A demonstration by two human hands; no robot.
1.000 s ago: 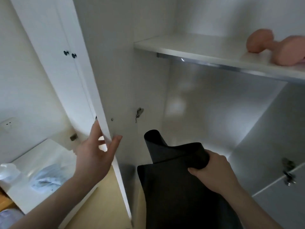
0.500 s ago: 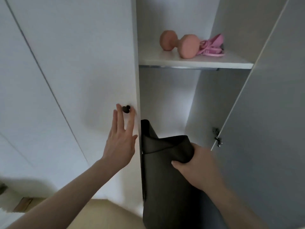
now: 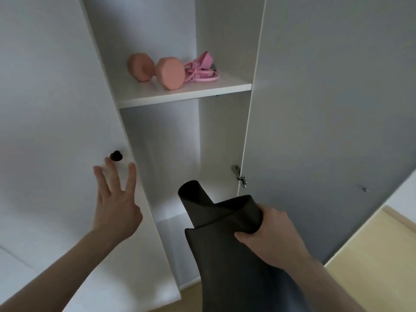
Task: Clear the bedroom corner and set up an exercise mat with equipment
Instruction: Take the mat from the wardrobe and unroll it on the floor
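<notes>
Right hand (image 3: pixel 272 235) curled round the top edge of the black mat (image 3: pixel 225 244), thumb on its front. Mat upright, loosely rolled, just outside the open cupboard, below the shelf (image 3: pixel 180 93). Left hand (image 3: pixel 114 206) with fingers spread wide, fingertips (image 3: pixel 108 163) right under the black knob (image 3: pixel 116 156), maybe touching it. Pink dumbbell (image 3: pixel 157 72) and pink cord (image 3: pixel 201 68) on the shelf, near its right back corner. Lots of free space under the shelf edge.

no words, labels, brand names or numbers can be read on anything here, from where i stand.
</notes>
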